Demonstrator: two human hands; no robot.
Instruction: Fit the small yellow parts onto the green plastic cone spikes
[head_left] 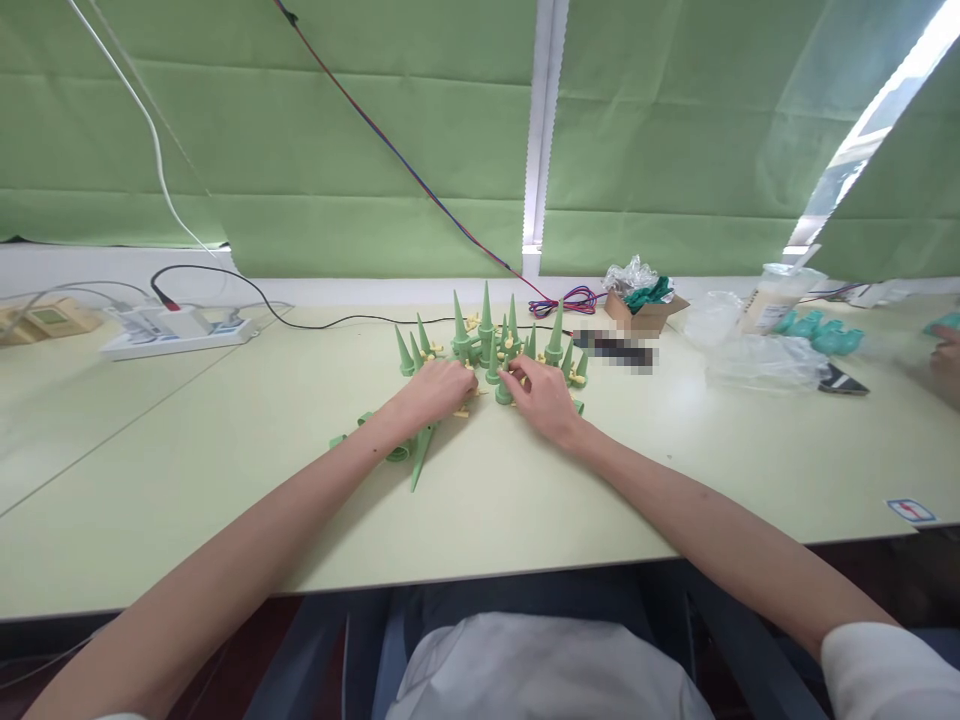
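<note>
Several green plastic spikes [486, 318] with round collars stand point up in a cluster at the middle of the table, small yellow valve-like pieces [472, 322] among them. My right hand [541, 398] is at the near side of the cluster, thumb and fingers pinched at the upper part of a short green spike [503, 392]. To its left, my left hand [439, 390] is closed with curled fingers; what they hold is hidden. Yellow pieces show just below those fingers. Under my left forearm lie a green spike [422, 460] on its side and green ring-shaped caps [398, 453].
A power strip [178, 338] with cables lies at the back left. Behind the cluster on the right are a coiled red-blue wire [570, 302], a cardboard box [646, 315], a drink cup [772, 300], plastic bags and a phone [844, 380]. Another person's hand [946, 360] shows far right.
</note>
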